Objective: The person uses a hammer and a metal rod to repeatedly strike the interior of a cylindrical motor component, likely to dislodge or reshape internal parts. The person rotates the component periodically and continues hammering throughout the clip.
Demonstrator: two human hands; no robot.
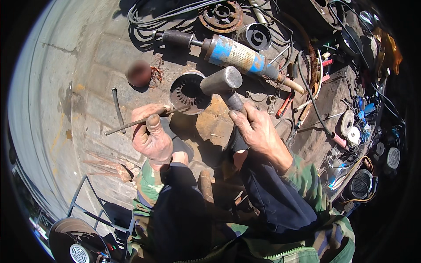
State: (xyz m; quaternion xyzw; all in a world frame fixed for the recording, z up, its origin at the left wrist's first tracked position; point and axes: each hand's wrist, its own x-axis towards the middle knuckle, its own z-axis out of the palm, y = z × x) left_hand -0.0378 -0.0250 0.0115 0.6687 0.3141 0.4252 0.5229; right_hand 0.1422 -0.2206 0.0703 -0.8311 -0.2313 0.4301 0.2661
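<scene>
My left hand (151,136) grips a thin, dark metal rod (123,128) that lies diagonally, one end near the rim of a round metal housing (198,105) with slots inside, standing on the ground between my feet. My right hand (258,133) is closed round the handle of a hammer (220,81) with a large cylindrical steel head, held over the housing's right side. Behind these lies a long blue and perforated-metal machine (224,55) with a dark shaft end. A reddish-brown round part (138,73) with copper wire and a short dark bar (119,107) lie to the left.
Coiled cables (147,22), a rusty flanged ring (221,16) and a metal cylinder (254,35) lie at the back. Red-handled pliers (285,103), spools (347,122), wires and assorted parts crowd the right. A metal frame (81,195) and a large fan-like part (74,239) stand at lower left.
</scene>
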